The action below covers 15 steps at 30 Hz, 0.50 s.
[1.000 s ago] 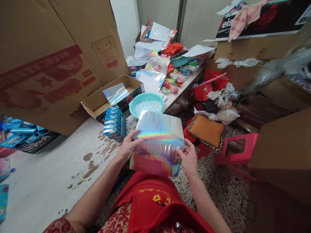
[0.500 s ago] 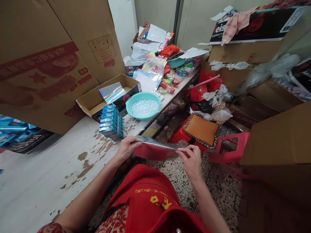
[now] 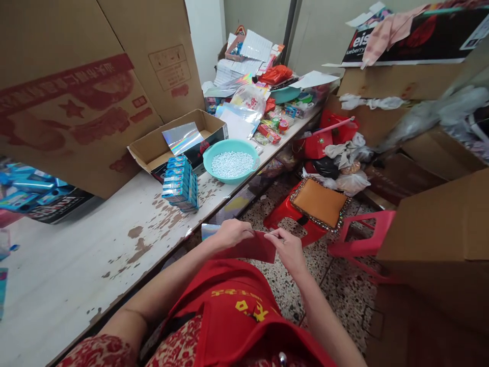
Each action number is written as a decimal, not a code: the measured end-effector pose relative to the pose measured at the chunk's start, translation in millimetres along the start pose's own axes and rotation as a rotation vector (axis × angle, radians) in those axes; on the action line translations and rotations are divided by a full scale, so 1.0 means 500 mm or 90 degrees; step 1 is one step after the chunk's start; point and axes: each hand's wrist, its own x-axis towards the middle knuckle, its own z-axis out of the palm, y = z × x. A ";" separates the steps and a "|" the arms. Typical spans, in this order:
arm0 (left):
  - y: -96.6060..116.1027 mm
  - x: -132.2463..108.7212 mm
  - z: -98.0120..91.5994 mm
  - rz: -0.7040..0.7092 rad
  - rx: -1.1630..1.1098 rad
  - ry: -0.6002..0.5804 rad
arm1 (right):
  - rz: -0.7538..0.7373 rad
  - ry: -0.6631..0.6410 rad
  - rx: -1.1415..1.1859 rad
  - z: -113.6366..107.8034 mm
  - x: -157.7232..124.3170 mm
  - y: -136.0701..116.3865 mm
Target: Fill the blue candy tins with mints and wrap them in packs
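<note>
A shiny, mirror-like sheet [image 3: 256,249] is stretched between my two hands in front of the red apron, whose colour shows on its surface. My left hand [image 3: 234,235] pinches its upper edge, and a silvery end sticks out beyond that hand's left side. At the right end, my right hand [image 3: 288,248] grips the edge between thumb and fingers. On the table beyond are a turquoise basin [image 3: 207,166] of small pale pieces and a stack of small blue boxes [image 3: 179,184]. Another silvery sheet [image 3: 184,137] lies across an open carton [image 3: 142,152].
The stained white table [image 3: 80,255] runs along my left, with papers and packets heaped at its far end. A large cardboard box [image 3: 76,92] stands on it. Ahead on the floor are a red stool with an orange cushion [image 3: 320,201] and a pink stool [image 3: 355,248].
My left hand has slid inward along the sheet, closer to my right hand. My right hand has moved slightly left, and the view has shifted a little.
</note>
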 end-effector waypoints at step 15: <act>-0.168 -0.128 -0.053 -0.174 -0.132 -0.099 | 0.132 -0.130 0.172 0.070 0.010 0.045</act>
